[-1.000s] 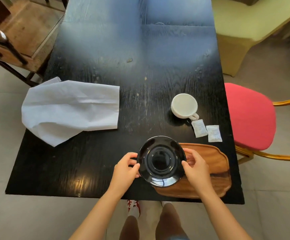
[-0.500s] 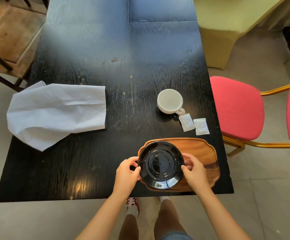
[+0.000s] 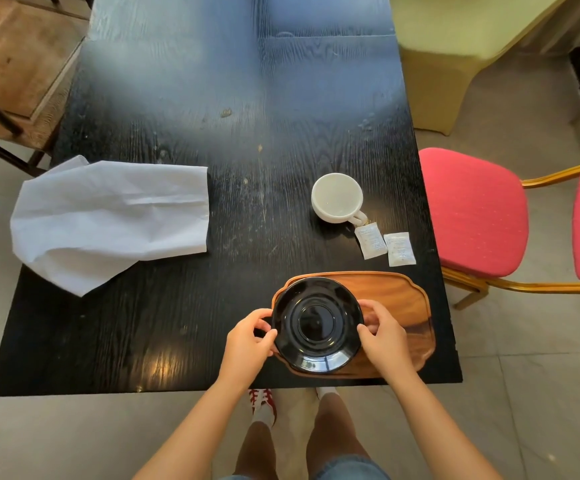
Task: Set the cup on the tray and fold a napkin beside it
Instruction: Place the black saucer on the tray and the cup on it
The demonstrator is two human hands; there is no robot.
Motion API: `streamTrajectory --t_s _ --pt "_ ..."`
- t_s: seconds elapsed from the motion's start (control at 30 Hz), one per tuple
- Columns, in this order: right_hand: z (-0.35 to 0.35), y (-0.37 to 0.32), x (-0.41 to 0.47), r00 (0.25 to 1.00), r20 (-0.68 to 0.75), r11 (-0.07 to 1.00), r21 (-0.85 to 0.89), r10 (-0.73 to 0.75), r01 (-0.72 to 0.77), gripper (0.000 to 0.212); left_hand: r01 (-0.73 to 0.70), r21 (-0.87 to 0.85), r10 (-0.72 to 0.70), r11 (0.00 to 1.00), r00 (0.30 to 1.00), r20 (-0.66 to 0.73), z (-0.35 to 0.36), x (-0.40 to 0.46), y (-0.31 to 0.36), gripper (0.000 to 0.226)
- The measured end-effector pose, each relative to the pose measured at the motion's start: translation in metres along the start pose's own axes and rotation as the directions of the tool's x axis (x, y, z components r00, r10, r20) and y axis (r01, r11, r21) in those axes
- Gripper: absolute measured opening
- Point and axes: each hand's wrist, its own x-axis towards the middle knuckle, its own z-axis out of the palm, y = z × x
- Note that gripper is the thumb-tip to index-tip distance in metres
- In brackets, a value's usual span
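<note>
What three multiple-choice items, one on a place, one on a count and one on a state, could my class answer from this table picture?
1. Where is the cup?
A. on the tray
B. on the table, beyond the tray
C. on the napkin

2. How many packets lie by the cup?
A. one
B. two
C. four

3. How is the napkin?
A. spread out, rumpled
B. rolled up
C. folded small on the tray

Key: 1 B, it stands on the bare table beyond the tray. 2 B, two packets lie side by side. 3 A, it lies wide and creased at the table's left.
</note>
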Motion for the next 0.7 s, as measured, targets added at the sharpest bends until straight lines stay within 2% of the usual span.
streamTrajectory --t_s 0.13,0.2,0.3,0.37,0.43,0.5,0.57,0.63,0.7 --pt "-0.008 -0.004 0.003 1.0 0.019 0.998 -0.057 0.017 -0.016 0.036 -0.053 0.069 0.053 0.996 0.999 0.004 -0.015 0.0 0.002 0.033" --pt "-0.015 -0.011 0.009 1.0 -0.028 0.996 -0.093 0.008 -0.011 0.038 -0.106 0.174 0.113 0.979 0.993 -0.032 -0.028 0.008 0.009 0.028" --pt "-0.027 -0.034 0.033 0.984 -0.118 0.97 -0.221 -0.133 0.105 0.039 -0.272 0.368 0.283 0.889 0.959 0.025 -0.047 0.039 0.037 0.03" --pt "-0.033 -0.053 0.054 0.938 -0.183 0.911 -0.352 -0.293 0.216 0.046 -0.418 0.469 0.428 0.778 0.899 0.091 -0.05 0.065 0.064 0.041" --pt "-0.037 -0.07 0.075 0.869 -0.214 0.807 -0.517 -0.446 0.287 0.055 -0.528 0.596 0.537 0.605 0.823 0.184 -0.045 0.092 0.094 0.057" --pt "-0.039 -0.08 0.095 0.843 -0.151 0.683 -0.666 -0.516 0.299 0.06 -0.591 0.711 0.569 0.382 0.757 0.323 -0.035 0.115 0.119 0.069" --pt "-0.04 -0.085 0.111 0.848 -0.06 0.568 -0.767 -0.527 0.299 0.062 -0.603 0.768 0.519 0.216 0.737 0.433 -0.022 0.131 0.135 0.076" --pt "-0.041 -0.086 0.123 0.845 0.003 0.488 -0.815 -0.535 0.312 0.059 -0.587 0.795 0.429 0.153 0.764 0.482 -0.011 0.14 0.142 0.077" --pt "-0.043 -0.088 0.132 0.836 0.055 0.45 -0.822 -0.546 0.348 0.051 -0.561 0.81 0.353 0.169 0.802 0.482 -0.004 0.143 0.143 0.076"
